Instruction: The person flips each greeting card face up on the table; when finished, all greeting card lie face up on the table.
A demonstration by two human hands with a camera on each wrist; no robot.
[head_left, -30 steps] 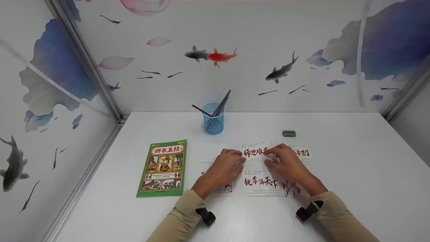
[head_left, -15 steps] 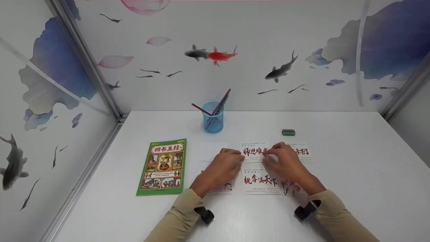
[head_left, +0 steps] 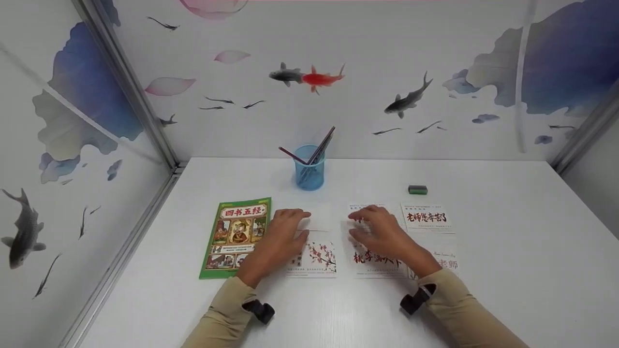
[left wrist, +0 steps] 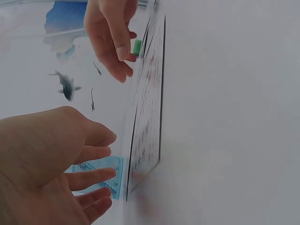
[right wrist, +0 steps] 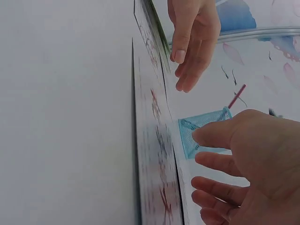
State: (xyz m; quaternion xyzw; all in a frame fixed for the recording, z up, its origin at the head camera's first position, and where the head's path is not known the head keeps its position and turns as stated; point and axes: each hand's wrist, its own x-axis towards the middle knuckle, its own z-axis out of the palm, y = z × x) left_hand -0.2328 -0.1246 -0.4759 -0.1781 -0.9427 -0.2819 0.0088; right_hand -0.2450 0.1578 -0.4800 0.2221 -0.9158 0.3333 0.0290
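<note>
My left hand [head_left: 280, 237] hovers over the left cards, fingers relaxed and apart, holding nothing. Beneath it lie a blank white card [head_left: 320, 217] and a card with red blossoms [head_left: 321, 256]. To the right, my right hand [head_left: 384, 237] hangs over a red-lettered card [head_left: 377, 270] and partly hides another card behind it. In the right wrist view a gap shows between the fingers [right wrist: 213, 161] and the cards [right wrist: 157, 140]. Further right are a card with dark red writing [head_left: 428, 217] and a floral card [head_left: 447, 258] partly hidden by the wrist.
A green picture book [head_left: 237, 237] lies at the left, close to the left hand and forearm. Behind the cards stands a blue mesh pen cup [head_left: 309, 176] with several pencils. A green and dark eraser-like block [head_left: 417, 190] lies at the back right. Printed walls border the table.
Both hands have come away from the upper middle card. The left hand moved left toward the book; the right moved slightly left, uncovering the right-hand cards. Their fingers have spread.
</note>
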